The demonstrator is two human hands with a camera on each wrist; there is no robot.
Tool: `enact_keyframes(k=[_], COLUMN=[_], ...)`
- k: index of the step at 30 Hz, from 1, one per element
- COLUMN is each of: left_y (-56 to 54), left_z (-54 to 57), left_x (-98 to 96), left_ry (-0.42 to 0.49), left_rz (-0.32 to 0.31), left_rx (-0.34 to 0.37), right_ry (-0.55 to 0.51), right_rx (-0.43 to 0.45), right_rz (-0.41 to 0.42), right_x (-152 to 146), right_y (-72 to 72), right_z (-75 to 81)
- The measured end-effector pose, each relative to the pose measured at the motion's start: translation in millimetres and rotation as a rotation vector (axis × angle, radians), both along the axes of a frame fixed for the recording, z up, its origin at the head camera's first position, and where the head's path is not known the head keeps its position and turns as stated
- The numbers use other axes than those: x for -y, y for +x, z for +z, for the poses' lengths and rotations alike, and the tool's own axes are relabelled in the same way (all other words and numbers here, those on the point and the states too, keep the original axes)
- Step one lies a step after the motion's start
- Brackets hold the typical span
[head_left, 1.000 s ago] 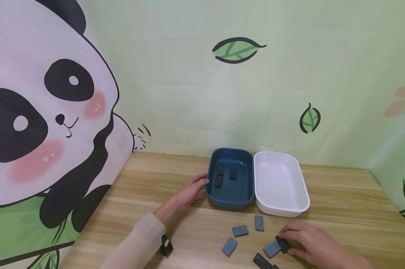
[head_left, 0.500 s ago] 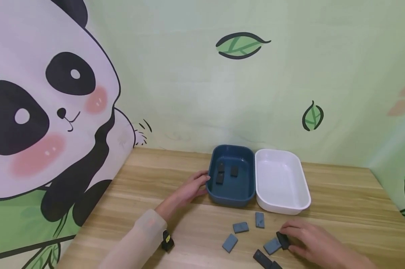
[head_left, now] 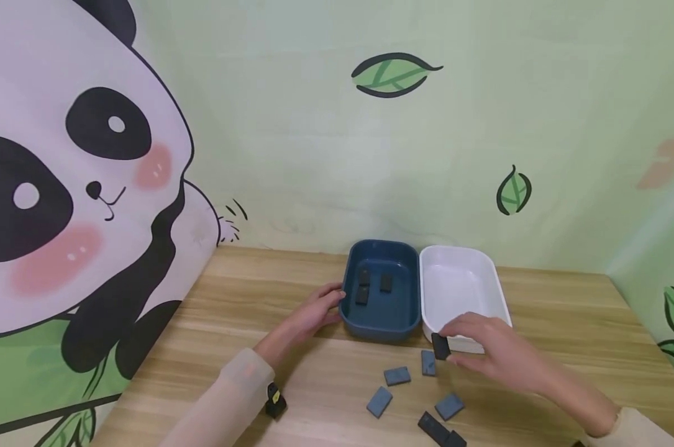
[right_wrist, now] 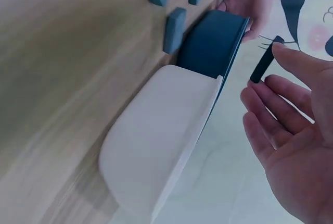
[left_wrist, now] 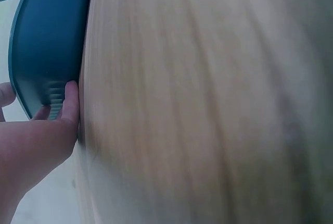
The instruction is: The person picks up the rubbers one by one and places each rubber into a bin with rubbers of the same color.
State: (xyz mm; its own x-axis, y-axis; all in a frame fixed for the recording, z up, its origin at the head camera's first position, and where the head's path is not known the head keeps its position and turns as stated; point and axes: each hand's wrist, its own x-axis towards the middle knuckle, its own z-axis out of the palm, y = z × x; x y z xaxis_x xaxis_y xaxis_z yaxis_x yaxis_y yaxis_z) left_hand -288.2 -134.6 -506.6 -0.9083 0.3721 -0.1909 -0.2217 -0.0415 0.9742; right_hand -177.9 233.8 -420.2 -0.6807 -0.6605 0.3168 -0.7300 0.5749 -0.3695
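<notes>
In the head view, my left hand holds the left side of a deep blue tray. Fingers lie against the tray's outer wall in the left wrist view, with another digit at its rim. My right hand pinches a small black rectangular tile between thumb and fingers. That tile is off the table, in front of the white tray. Several black tiles lie inside the blue tray. Below the trays are several blue-grey tiles and two black tiles, which touch or nearly touch.
The white tray stands against the right side of the blue one. A black object with a yellow mark sits beside my left sleeve. Behind the wooden table rises a wall printed with a panda and leaves.
My right hand has lifted the black tile off the table beside a blue-grey tile and carried it up and left, toward the trays. The left hand stays at the blue tray.
</notes>
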Motion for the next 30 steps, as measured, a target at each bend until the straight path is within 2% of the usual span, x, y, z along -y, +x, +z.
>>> enact_keyframes(k=[3, 9, 15, 23, 30], left_y=[-0.5, -2.2, -1.7, -2.4, -0.9], left_z=[1.7, 0.8, 0.1, -2.4, -0.5], left_x=[-0.1, -1.5, -0.1, 0.1, -0.3], left_ry=[-0.006, 0.001, -0.002, 0.001, -0.003], left_rz=[0.003, -0.013, 0.000, -0.008, 0.015], left_rx=[-0.002, -0.013, -0.005, -0.006, -0.005], right_ry=[-0.015, -0.026, 0.017, 0.195, 0.313], right_rx=[0.020, 0.016, 0.028, 0.126, 0.173], right_rz=[-0.033, -0.069, -0.072, -0.086, -0.097], right_x=[12, 35, 60, 85, 99], right_y=[-18.8, -56.5, -89.8, -119.3, -133.1], right_z=[2.0, -6.8, -14.8, -24.6, -27.5])
